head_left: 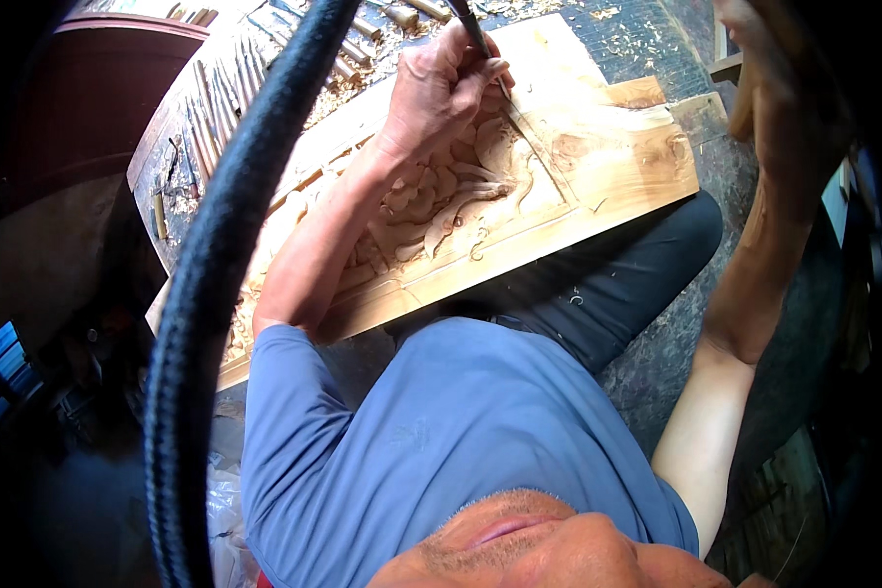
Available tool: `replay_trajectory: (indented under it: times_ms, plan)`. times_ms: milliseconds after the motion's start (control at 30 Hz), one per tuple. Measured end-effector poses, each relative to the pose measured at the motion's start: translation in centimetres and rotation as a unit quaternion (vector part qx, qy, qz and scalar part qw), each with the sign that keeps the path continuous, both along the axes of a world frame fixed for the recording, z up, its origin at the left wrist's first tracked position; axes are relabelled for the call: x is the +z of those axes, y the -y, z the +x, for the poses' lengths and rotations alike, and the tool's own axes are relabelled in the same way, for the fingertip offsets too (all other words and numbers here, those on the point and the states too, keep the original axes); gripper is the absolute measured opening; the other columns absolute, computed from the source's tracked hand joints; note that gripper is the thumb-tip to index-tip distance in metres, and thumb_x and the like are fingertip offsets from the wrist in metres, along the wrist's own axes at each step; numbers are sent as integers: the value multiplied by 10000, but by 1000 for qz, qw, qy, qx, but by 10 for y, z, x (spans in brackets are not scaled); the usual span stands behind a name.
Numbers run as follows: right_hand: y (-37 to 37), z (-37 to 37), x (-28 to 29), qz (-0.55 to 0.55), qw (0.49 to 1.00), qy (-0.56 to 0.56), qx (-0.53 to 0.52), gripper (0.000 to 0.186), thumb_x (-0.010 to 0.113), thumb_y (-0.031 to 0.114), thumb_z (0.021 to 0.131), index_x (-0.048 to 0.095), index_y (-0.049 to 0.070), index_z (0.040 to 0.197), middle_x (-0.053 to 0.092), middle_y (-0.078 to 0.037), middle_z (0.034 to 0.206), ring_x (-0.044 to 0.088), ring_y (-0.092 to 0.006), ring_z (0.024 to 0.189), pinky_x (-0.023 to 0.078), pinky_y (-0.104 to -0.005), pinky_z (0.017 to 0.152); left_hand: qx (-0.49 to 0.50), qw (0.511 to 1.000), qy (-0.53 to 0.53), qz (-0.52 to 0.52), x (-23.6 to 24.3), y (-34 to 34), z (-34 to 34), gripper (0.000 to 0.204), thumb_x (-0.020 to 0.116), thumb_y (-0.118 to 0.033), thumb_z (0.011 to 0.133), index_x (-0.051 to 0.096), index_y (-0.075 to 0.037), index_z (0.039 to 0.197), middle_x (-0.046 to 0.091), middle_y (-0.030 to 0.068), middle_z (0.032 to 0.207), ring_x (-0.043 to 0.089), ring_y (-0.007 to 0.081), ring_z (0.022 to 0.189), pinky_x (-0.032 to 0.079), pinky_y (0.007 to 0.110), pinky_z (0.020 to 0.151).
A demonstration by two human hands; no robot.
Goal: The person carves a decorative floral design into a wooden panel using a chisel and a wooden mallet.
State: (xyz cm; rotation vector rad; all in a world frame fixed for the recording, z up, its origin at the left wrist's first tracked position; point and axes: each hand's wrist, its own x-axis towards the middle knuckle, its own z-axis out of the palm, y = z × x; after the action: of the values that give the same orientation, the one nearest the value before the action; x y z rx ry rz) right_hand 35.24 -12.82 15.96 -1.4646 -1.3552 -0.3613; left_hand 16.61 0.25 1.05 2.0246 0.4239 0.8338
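Observation:
My left hand (441, 93) grips a chisel (476, 34) near the top of a pale wooden board (637, 147). The chisel's blade reaches down onto the board beside carved leaves and petals (431, 196) in relief, with curled shavings on them. The board lies slanted on the work table, its near edge over my legs. My right hand (789, 108) is raised at the right, in shadow, closed on a wooden tool (743, 103), apparently a mallet; its shape is partly hidden. My left forearm crosses the board's left part.
Rows of chisels and gouges (206, 118) with wood shavings (608, 20) lie on the table (666, 54) along the back and left. A thick black cable (225, 196) hangs across the left of the view. A dark red panel (78, 88) stands at the upper left.

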Motion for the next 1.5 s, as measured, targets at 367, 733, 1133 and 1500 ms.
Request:
replay_trajectory:
  times_ms: [367,733,1133,1500]
  plan:
    - [-12,44,-4,-134,948,-284,45,435,664,32,846,641,-21,1276,690,-72,987,660,-167,762,526,-315,663,-5,1000,-9,-27,-5,-6,-3,86,672,-53,983,594,-19,999,761,69,788,752,133,703,612,289,648]
    - [-17,16,-20,-41,983,-160,82,335,688,-55,790,690,15,1118,681,-60,939,666,-186,809,534,-343,695,12,999,-9,-51,-3,-1,-6,65,627,-24,1001,572,-34,968,767,77,803,774,142,805,617,277,620]
    - [26,103,-27,-92,954,-280,52,306,620,281,1009,762,52,1155,735,-114,1146,694,-178,1050,522,-311,1000,14,997,-10,-71,-2,3,-3,99,662,-25,975,579,-27,921,770,82,814,772,147,766,617,277,623]
    - [-2,33,-20,10,959,-249,132,344,683,7,830,701,36,1172,707,-82,938,680,-170,785,532,-311,681,0,999,-14,-34,0,4,-3,88,657,5,953,575,-26,940,759,81,787,763,152,719,600,288,606]
